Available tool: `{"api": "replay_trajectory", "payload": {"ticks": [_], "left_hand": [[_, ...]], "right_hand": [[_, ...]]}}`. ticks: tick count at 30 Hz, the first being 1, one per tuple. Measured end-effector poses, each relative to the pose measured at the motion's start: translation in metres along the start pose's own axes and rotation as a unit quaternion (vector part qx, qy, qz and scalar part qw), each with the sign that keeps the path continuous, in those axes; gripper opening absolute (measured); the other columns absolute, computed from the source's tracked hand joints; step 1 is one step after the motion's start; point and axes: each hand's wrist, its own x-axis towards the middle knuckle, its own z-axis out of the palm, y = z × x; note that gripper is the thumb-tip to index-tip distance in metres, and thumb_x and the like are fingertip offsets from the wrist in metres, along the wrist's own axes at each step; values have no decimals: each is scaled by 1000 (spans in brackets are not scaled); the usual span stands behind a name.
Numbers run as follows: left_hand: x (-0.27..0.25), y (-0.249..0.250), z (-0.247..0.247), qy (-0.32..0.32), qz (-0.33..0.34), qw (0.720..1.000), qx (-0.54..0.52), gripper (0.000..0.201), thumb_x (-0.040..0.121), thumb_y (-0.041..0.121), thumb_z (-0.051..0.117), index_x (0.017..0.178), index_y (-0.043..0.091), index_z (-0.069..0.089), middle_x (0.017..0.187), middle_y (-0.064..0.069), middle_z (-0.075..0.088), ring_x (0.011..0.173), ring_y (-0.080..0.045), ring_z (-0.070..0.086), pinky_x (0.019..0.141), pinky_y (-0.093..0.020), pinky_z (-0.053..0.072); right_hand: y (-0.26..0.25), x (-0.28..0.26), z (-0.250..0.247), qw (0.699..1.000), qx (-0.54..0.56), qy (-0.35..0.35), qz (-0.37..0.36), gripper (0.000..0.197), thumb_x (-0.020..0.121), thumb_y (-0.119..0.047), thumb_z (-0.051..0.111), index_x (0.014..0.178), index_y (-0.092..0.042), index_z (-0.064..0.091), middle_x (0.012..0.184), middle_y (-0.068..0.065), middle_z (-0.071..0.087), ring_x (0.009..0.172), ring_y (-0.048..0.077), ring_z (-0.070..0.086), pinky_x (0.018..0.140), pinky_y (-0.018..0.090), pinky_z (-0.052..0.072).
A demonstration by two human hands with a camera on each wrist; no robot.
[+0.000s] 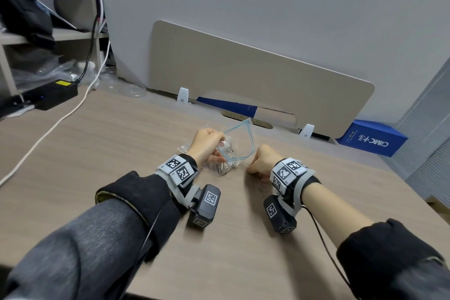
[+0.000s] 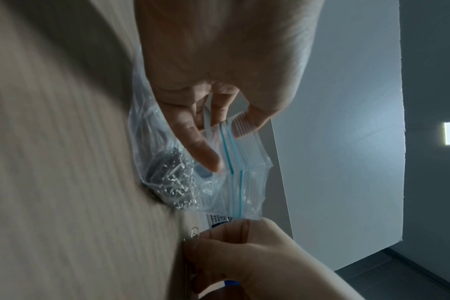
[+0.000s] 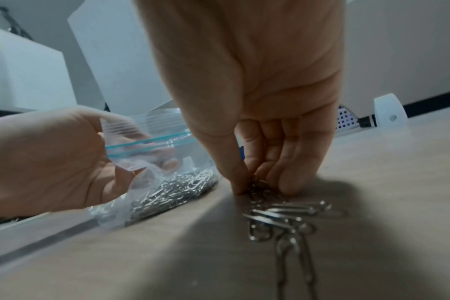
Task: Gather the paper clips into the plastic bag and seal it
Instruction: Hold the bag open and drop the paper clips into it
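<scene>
A clear plastic zip bag with a blue seal strip stands on the wooden desk, its mouth open and a heap of silver paper clips inside. My left hand pinches the bag's rim and holds the mouth up. Just right of the bag, my right hand is pressed to the desk, thumb and fingers pinching a small bunch of loose paper clips. More loose clips lie by the right wrist.
A beige divider panel stands behind the desk. A blue box sits at the far right. At the far left are a black power unit, a white cable and shelves.
</scene>
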Motion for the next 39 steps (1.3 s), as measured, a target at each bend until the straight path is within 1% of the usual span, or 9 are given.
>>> {"api": "replay_trajectory", "payload": {"ticks": [5, 9, 13, 19, 23, 29, 33, 37, 39], "left_hand": [[0, 0, 0, -1, 0, 1000, 0, 18, 90, 6, 51, 104, -3, 58, 88, -11, 56, 46, -17, 46, 42, -28, 53], [0, 0, 0, -2, 2, 1000, 2, 21, 91, 6, 51, 107, -5, 59, 90, -11, 56, 47, -17, 47, 43, -28, 54], [0, 1, -1, -4, -1, 1000, -2, 16, 90, 6, 51, 102, -3, 58, 90, -12, 55, 44, -16, 47, 42, -28, 53], [0, 0, -1, -7, -2, 1000, -2, 26, 91, 7, 51, 113, -5, 58, 93, -12, 55, 44, -15, 50, 44, -28, 54], [0, 0, 0, -9, 3, 1000, -3, 24, 91, 7, 51, 110, -5, 59, 91, -11, 53, 47, -16, 49, 44, -28, 53], [-3, 0, 1, -25, 9, 1000, -5, 18, 90, 9, 54, 103, -2, 59, 87, -8, 53, 51, -18, 49, 45, -28, 54], [-3, 0, 1, -31, 10, 999, -5, 12, 90, 10, 56, 97, 1, 58, 86, -8, 53, 52, -19, 50, 46, -29, 55], [-2, -1, 1, -31, 13, 999, 2, 10, 91, 8, 54, 96, 0, 58, 87, -9, 52, 51, -18, 50, 46, -29, 55], [-3, -1, 2, -31, 15, 999, 7, 10, 91, 8, 54, 96, 0, 58, 87, -9, 52, 51, -18, 49, 46, -29, 55]], "right_hand": [[-2, -4, 1, 999, -34, 13, -15, 20, 79, -15, 70, 74, -12, 51, 68, 6, 54, 68, 25, 56, 51, 28, 44], [5, 1, 1, 1000, -11, 0, -6, 22, 76, -21, 73, 83, -7, 58, 74, 10, 62, 77, 29, 67, 72, 42, 61], [13, 4, 2, 1000, 16, 10, -3, 24, 73, -23, 73, 82, -3, 62, 69, 11, 63, 65, 27, 65, 73, 49, 61], [22, -7, -19, 991, 130, 38, -5, 16, 82, -9, 66, 68, -3, 60, 62, 10, 60, 51, 18, 56, 52, 27, 55], [12, -15, -49, 959, 216, 163, -81, 14, 83, -7, 65, 70, -2, 62, 61, 8, 60, 51, 17, 56, 60, 32, 58], [-28, -16, -41, 956, 140, 142, -215, 11, 81, -11, 68, 78, 0, 68, 67, 6, 66, 58, 14, 61, 51, 23, 53], [-27, -14, -33, 947, 91, 179, -251, 14, 81, -23, 72, 82, -9, 71, 77, 2, 69, 66, 15, 64, 55, 28, 56], [-5, -18, -44, 946, 103, 240, -194, 14, 85, -21, 62, 77, -10, 66, 72, 7, 70, 63, 24, 66, 54, 36, 58], [10, -23, -49, 973, 73, 176, -133, 14, 86, -17, 60, 80, -5, 65, 73, 12, 69, 59, 22, 63, 53, 33, 58]]}}
